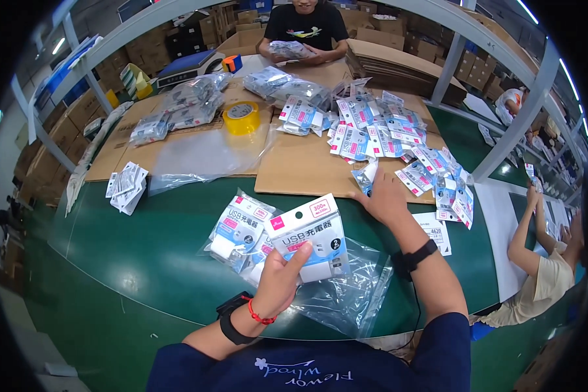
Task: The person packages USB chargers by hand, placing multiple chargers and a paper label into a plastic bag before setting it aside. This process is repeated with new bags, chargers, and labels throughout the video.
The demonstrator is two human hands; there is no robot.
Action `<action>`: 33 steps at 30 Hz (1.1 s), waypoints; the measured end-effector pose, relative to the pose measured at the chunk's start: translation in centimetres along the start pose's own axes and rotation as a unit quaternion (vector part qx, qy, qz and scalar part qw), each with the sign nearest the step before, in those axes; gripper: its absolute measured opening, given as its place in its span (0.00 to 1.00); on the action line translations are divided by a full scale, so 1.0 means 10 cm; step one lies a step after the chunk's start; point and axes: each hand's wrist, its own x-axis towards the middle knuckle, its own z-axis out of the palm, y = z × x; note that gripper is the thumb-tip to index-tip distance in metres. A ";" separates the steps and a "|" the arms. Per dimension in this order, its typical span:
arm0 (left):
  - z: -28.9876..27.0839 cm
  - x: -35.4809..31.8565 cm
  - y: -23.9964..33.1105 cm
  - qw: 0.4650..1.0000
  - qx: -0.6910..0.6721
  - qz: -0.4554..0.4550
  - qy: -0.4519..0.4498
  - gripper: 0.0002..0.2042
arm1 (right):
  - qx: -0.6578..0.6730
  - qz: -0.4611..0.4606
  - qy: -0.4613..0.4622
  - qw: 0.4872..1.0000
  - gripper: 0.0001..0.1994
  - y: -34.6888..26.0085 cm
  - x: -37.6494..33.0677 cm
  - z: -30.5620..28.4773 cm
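- Our left hand (pixel 277 281) is clenched on a charger pack (pixel 309 236) over the clear bag (pixel 346 294), near the green tabletop (pixel 150 255) edge.
- Our right hand (pixel 384 199) rests released on a pack (pixel 367 178) at the cardboard (pixel 300 173) edge; the pack pile (pixel 385 134) crowds behind.

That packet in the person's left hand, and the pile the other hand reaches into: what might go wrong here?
The left hand grips the charger packet only by its lower edge, so it might slip onto the clear bag. The right hand presses on a loose packet heap; packets near the cardboard edge could slide off.

Yellow tape roll (pixel 242 117) sits on cardboard sheets (pixel 294 170); a flat box stack (pixel 398 65) lies behind; a co-worker (pixel 300 29) faces across.
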 end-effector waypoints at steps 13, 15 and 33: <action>-0.14 -0.04 0.07 0.999 0.021 0.043 0.000 0.17 | 0.394 0.052 0.004 0.917 0.25 0.27 -0.02 -0.16; -0.18 -0.04 0.09 0.994 0.075 0.075 -0.011 0.19 | 0.675 0.068 -0.033 0.734 0.24 0.21 -0.17 -0.36; 0.04 -0.10 0.05 0.970 0.217 0.076 -0.078 0.17 | 0.911 0.000 -0.260 0.321 0.35 -0.54 -1.33 -0.78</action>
